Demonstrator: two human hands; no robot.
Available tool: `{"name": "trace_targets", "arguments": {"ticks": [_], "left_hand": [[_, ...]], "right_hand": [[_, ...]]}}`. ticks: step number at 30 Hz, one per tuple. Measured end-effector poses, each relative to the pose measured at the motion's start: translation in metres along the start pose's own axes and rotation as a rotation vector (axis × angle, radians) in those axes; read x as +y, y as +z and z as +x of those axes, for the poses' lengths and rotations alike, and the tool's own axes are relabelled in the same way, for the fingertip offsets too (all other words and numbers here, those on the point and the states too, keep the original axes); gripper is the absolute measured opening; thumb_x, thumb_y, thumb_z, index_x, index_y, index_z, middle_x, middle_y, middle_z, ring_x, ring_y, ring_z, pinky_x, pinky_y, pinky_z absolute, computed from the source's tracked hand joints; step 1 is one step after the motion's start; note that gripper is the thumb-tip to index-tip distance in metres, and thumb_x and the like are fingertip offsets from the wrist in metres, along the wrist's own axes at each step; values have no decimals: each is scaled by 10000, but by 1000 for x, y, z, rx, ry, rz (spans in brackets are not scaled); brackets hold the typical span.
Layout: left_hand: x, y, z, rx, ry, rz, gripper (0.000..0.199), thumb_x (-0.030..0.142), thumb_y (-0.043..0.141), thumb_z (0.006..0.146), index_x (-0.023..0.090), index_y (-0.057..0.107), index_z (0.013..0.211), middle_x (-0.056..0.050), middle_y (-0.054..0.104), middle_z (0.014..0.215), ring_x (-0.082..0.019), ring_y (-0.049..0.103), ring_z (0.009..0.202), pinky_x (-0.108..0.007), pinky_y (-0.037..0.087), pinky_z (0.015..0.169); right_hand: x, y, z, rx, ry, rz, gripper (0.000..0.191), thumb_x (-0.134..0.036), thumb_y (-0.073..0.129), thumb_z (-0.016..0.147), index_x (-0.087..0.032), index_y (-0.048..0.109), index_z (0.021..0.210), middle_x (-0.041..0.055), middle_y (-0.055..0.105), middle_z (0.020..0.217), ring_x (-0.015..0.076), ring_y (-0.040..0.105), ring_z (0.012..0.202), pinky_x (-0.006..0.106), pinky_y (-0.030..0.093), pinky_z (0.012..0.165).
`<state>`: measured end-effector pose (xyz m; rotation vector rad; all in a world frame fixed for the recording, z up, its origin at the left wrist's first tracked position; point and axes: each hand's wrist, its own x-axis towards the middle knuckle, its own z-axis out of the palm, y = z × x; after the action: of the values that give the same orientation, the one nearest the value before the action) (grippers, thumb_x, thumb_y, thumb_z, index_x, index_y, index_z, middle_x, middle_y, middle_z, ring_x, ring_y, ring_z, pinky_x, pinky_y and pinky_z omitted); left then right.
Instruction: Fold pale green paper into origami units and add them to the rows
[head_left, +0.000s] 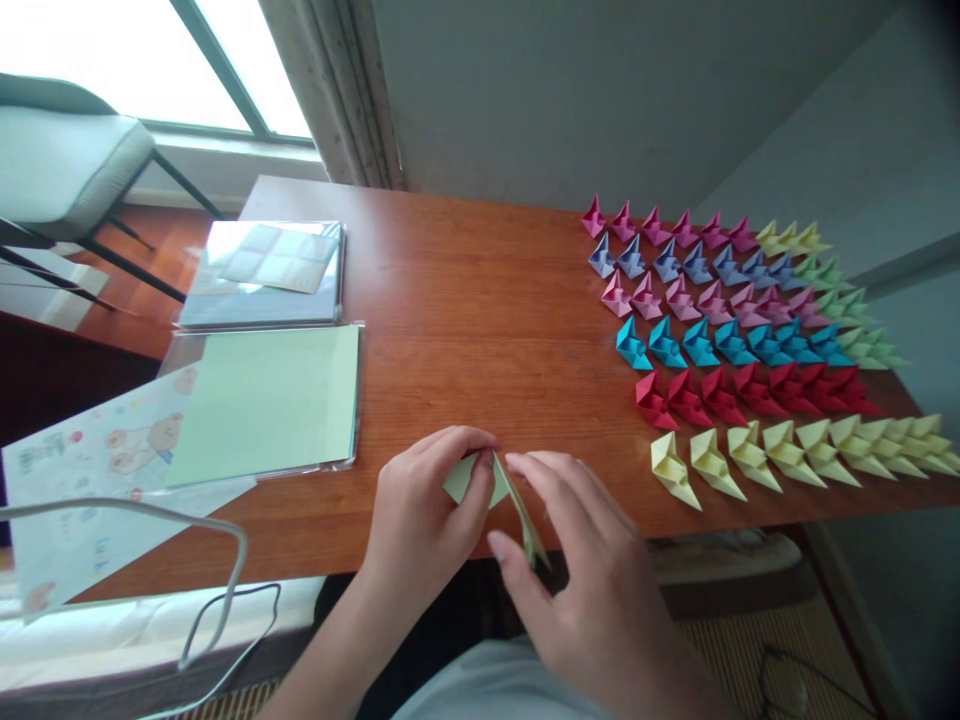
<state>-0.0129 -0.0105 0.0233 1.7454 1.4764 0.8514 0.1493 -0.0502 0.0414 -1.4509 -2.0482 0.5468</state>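
A pale green piece of folded paper (519,500) is at the table's front edge between my hands. My left hand (431,500) pinches its upper end between thumb and fingers. Around its right side, my right hand (581,560) curves with thumb and fingers apart; whether its fingertips touch the paper I cannot tell. Part of the paper is hidden behind my left fingers. To the right stand rows of folded paper boats, among them yellow (780,455), red (724,395), blue (699,342), pink (681,298) and magenta (655,228) ones.
A stack of light green paper sheets (277,400) lies on the left of the wooden table (465,300), with a clear-wrapped packet (202,308) behind it. A bear-printed sheet (97,470) juts over the front-left edge. A white cable (238,560) loops nearby. A chair (67,165) stands beyond.
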Motion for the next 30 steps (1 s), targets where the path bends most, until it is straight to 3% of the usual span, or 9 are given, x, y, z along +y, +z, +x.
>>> {"name": "trace_targets", "arguments": {"ticks": [3, 8, 10, 12, 17, 26, 30], "left_hand": [[-7, -2, 4, -4, 108, 157, 142, 216, 524, 966, 206, 664, 986, -37, 743, 934, -178, 688, 841, -289, 510, 754], [-14, -3, 9, 78, 371, 659, 310, 184, 545, 959, 169, 603, 1263, -133, 699, 1185, -299, 635, 1065, -448, 495, 887], [-15, -1, 8, 66, 469, 797, 322, 134, 552, 943, 156, 611, 1259, -147, 683, 1215, -315, 616, 1093, -474, 479, 903], [-15, 1, 7, 3, 537, 873, 286, 97, 532, 939, 145, 641, 1199, -133, 698, 1125, -285, 629, 1001, -438, 491, 841], [-24, 3, 4, -146, 601, 956, 294, 57, 483, 936, 89, 645, 1180, -79, 663, 897, -215, 602, 770, -357, 487, 665], [-26, 0, 6, -235, 637, 1012, 381, 42, 418, 947, 55, 554, 1303, -50, 607, 854, -196, 568, 706, -349, 476, 575], [-26, -2, 8, -260, 660, 1026, 404, 41, 395, 955, 55, 521, 1339, -43, 596, 839, -193, 563, 708, -346, 474, 576]], "right_hand": [[15, 0, 10, 29, 106, 62, 157, -195, 506, 966, -218, 655, 1008, 69, 724, 911, 219, 687, 828, 320, 538, 761], [49, 0, 29, -8, 357, 196, 117, -300, 611, 919, -207, 681, 937, 38, 740, 822, 202, 698, 724, 274, 524, 638], [57, 2, 33, -35, 412, 223, 137, -310, 612, 918, -197, 688, 934, 31, 737, 796, 196, 700, 718, 265, 517, 634], [62, 5, 35, -38, 428, 206, 138, -307, 613, 913, -191, 688, 925, 26, 735, 777, 189, 697, 703, 260, 505, 630], [66, 11, 32, -7, 387, 21, 140, -308, 614, 912, -197, 670, 849, 18, 706, 705, 177, 657, 626, 263, 451, 594], [82, 18, 22, 64, 44, -231, 174, -258, 522, 991, -192, 665, 915, 63, 698, 813, 208, 637, 773, 318, 463, 733], [86, 19, 19, 91, -33, -236, 154, -238, 530, 998, -196, 667, 942, 70, 702, 846, 207, 640, 800, 325, 485, 756]]}}
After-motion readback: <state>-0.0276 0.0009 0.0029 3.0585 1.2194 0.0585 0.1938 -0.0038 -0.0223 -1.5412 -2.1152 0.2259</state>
